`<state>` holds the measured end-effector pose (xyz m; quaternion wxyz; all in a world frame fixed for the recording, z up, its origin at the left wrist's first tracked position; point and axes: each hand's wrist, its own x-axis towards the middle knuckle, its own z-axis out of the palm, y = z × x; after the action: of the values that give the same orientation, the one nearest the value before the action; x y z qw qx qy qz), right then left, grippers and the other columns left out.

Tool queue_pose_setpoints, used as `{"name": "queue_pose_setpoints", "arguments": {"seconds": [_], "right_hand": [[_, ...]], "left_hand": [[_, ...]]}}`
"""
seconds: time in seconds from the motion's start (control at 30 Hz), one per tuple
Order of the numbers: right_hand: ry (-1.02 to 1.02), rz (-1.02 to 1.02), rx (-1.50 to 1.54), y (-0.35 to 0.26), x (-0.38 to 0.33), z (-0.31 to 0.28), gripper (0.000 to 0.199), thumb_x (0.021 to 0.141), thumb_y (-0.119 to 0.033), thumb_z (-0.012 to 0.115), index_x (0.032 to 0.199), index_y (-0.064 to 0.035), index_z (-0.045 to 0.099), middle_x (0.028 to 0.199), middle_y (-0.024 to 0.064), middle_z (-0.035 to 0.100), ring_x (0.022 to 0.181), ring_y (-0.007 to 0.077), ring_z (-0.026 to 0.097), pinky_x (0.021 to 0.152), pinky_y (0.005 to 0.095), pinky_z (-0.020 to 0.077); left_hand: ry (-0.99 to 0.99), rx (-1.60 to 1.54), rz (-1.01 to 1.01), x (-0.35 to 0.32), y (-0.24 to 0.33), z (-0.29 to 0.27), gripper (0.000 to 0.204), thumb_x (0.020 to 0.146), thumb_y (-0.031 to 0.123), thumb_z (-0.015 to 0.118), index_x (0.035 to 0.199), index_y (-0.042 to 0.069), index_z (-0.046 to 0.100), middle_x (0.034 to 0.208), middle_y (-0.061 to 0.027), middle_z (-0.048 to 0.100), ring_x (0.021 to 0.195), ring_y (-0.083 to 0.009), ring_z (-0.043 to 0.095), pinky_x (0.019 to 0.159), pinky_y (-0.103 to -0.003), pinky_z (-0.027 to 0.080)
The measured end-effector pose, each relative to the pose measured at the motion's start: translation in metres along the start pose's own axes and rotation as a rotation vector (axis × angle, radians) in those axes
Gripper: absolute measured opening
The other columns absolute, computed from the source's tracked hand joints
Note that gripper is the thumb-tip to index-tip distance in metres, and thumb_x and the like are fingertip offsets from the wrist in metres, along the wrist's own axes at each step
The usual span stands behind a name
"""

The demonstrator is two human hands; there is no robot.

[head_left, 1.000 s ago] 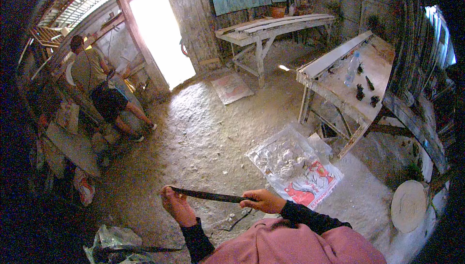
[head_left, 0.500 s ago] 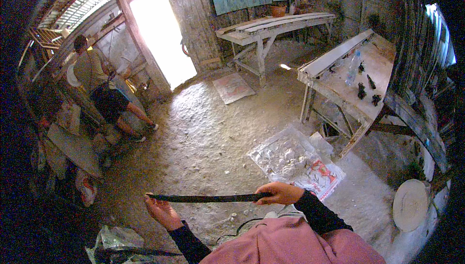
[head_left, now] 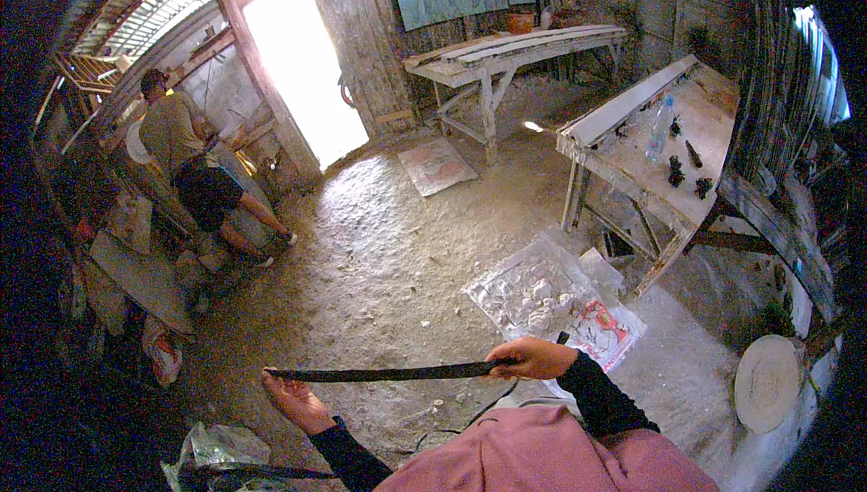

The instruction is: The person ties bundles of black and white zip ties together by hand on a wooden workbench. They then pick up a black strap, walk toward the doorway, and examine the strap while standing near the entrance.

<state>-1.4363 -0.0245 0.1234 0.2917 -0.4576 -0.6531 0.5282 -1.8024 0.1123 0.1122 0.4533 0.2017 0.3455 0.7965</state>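
A long, flat black strip [head_left: 384, 374] is stretched nearly level in front of my body. My left hand [head_left: 300, 404] pinches its left end between the fingertips. Around its right part, the fingers of my right hand [head_left: 533, 359] are closed. A short dark end pokes out beyond my right hand, and a thin black length [head_left: 488, 404] hangs below it toward my lap; whether these belong to the same strip I cannot tell. Pink cloth [head_left: 533, 447] covers my front.
Flattened sacks [head_left: 551, 298] with pale lumps lie ahead. At right stands a worktable [head_left: 632, 183] bearing a plastic bottle [head_left: 660, 131] and dark clumps; behind is another table [head_left: 488, 67]. A round pale disc [head_left: 768, 384] is right, a plastic bag [head_left: 221, 451] left. Another person [head_left: 181, 144] works far left.
My hands have drawn slightly farther apart, the left shifting left and the right shifting right. A dark end now shows beyond my right hand, and the thin length below hangs straighter.
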Motion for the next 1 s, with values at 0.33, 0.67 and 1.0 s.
{"name": "queue_pose_setpoints", "arguments": {"seconds": [0.33,0.67,1.0], "right_hand": [[-0.012,0.079,0.076,-0.003,-0.001,0.003,0.019,0.088,-0.020,0.050,0.098,-0.0060,0.059,0.066,-0.0024,0.051,0.062,0.0067,0.045,0.057,0.0209,0.0389],[-0.006,0.045,0.100,-0.005,0.000,0.006,0.019,0.088,-0.019,0.050,0.091,-0.0046,0.061,0.062,-0.0023,0.047,0.058,0.0071,0.043,0.054,0.0228,0.0384],[-0.036,0.034,0.127,-0.007,-0.002,0.008,0.019,0.088,-0.019,0.050,0.089,-0.0034,0.060,0.058,-0.0026,0.045,0.055,0.0078,0.043,0.053,0.0230,0.0392]], "left_hand": [[0.032,0.066,0.070,-0.006,0.001,0.009,0.024,0.082,0.032,0.058,0.097,0.015,0.053,0.083,0.0055,0.053,0.065,-0.0048,0.044,0.057,-0.018,0.036],[0.062,0.004,0.001,0.007,-0.016,-0.007,0.022,0.085,0.029,0.054,0.097,0.011,0.054,0.082,0.0032,0.053,0.069,-0.0081,0.046,0.058,-0.020,0.037],[0.006,0.027,-0.015,0.008,-0.018,-0.011,0.017,0.086,0.028,0.052,0.091,0.012,0.054,0.077,0.0033,0.052,0.068,-0.0087,0.047,0.057,-0.022,0.038]]}}
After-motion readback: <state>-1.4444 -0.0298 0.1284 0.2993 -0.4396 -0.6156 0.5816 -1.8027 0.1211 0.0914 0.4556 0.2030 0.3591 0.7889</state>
